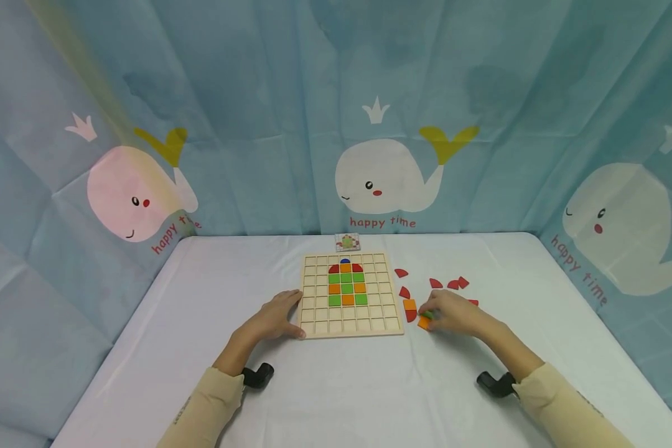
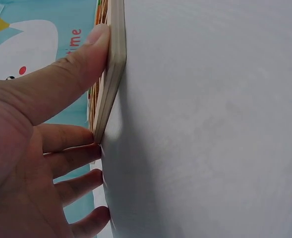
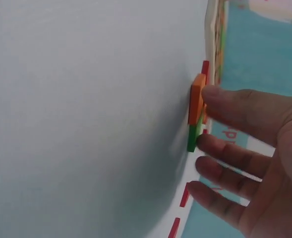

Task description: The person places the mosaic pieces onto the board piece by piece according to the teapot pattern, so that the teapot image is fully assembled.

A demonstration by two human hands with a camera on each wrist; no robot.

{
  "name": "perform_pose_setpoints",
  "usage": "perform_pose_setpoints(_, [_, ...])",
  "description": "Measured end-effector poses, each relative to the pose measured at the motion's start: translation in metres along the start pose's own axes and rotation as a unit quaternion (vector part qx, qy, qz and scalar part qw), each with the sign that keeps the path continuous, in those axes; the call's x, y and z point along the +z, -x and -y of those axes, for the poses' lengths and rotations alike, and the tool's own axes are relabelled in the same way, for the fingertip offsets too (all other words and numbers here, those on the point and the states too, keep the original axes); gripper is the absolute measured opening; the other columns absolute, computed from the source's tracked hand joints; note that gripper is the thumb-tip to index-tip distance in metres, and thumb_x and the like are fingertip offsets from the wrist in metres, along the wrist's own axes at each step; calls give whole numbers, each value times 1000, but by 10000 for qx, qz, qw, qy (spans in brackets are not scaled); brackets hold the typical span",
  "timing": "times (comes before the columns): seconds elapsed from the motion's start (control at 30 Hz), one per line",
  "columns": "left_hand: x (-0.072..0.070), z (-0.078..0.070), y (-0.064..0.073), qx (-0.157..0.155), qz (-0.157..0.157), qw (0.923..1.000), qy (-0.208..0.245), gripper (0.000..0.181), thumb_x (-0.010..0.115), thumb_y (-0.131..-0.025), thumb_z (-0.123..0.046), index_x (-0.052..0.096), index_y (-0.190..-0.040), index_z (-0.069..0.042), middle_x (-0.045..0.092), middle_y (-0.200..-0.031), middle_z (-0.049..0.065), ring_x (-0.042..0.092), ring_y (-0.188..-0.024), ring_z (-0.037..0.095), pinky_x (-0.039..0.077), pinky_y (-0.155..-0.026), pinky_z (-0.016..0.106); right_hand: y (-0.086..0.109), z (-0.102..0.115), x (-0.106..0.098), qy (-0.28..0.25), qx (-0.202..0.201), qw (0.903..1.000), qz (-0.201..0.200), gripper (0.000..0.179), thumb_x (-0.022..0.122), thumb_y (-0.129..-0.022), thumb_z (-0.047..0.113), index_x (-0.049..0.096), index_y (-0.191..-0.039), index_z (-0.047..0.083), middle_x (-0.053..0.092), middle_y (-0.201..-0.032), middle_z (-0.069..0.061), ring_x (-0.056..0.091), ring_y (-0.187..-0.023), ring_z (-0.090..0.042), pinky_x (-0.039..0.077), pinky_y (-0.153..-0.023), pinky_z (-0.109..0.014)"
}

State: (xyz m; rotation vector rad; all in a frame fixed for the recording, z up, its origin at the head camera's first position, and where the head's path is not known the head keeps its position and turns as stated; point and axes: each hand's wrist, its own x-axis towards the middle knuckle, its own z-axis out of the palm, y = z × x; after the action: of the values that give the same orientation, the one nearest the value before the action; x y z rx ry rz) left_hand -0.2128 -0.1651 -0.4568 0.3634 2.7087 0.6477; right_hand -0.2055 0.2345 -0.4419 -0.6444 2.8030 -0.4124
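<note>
A square wooden grid board (image 1: 389, 325) lies on the table, with green and orange square tiles, red quarter-round tiles and a blue half-round tile (image 1: 345, 261) set in its cells. At its left edge is my left hand (image 1: 274, 316), thumb on the near corner and fingers spread along the side. My right hand (image 1: 453, 311) reaches over loose tiles to the right of the board. In the right wrist view its thumb rests at an orange tile (image 3: 196, 101), with the index fingertip close to a green tile (image 3: 193, 138); both tiles lie on the table.
An orange tile (image 1: 409, 304) and a red quarter-round tile (image 1: 411, 316) lie between board and right hand. Several more red tiles (image 1: 435, 284) are scattered behind it. Beyond the board's far edge lies a small picture card (image 1: 348, 242). A whale-print curtain (image 1: 257, 186) surrounds the white table.
</note>
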Motion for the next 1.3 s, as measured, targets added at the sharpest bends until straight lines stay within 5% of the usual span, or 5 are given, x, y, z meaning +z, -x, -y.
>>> perform_pose_setpoints(0.17, [1, 0, 0, 9, 17, 10000, 23, 97, 86, -71, -27, 35, -149, -2, 32, -157, 18, 25, -147, 39, 25, -114, 63, 2, 1, 1, 110, -236, 9997, 31, 24, 82, -76, 18, 77, -100, 16, 59, -92, 4, 47, -85, -11, 47, -70, -22])
perform_pose_setpoints(0.77, [1, 0, 0, -85, 9, 10000, 21, 99, 87, -70, -29, 35, -150, -3, 32, -158, 16, 24, -148, 38, 24, -116, 61, 1, 9, 5, 179, 191, 9996, 55, 18, 84, -74, 19, 77, -91, 15, 58, -87, 6, 50, -82, -10, 52, -77, -27])
perform_pose_setpoints(1.3, [-1, -2, 1, -129, 11, 9999, 31, 99, 87, -69, -29, 35, -150, -3, 32, -158, 17, 24, -147, 38, 24, -116, 61, 8, 10, 5, 371, -152, 9990, -211, 17, 83, -75, 13, 76, -90, 15, 61, -87, 8, 53, -84, -9, 55, -77, -29])
